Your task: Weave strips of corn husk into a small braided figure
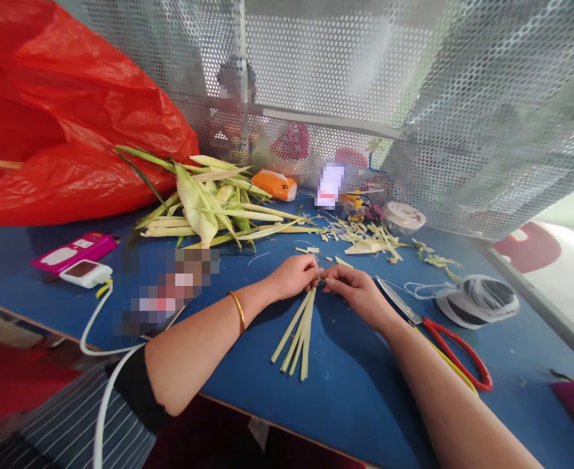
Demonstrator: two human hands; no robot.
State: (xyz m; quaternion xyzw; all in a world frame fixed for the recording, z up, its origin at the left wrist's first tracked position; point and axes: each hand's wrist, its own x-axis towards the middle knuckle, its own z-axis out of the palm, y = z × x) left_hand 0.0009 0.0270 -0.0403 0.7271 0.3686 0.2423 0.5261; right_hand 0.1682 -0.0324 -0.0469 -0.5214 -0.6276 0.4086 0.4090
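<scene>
- I have open worktop (pixel 359 404) along the front edge, right of the pale strips (pixel 307 345).
- Scissors (pixel 416 319) obstruct me toward the right edge.
- Husk pile (pixel 196 202) crowds the back-left.

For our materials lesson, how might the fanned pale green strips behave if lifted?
The strips are probably light, being narrow. They look fairly stiff, since they lie straight. Their loose ends may swing apart, as they fan out from beside the left hand.
</scene>
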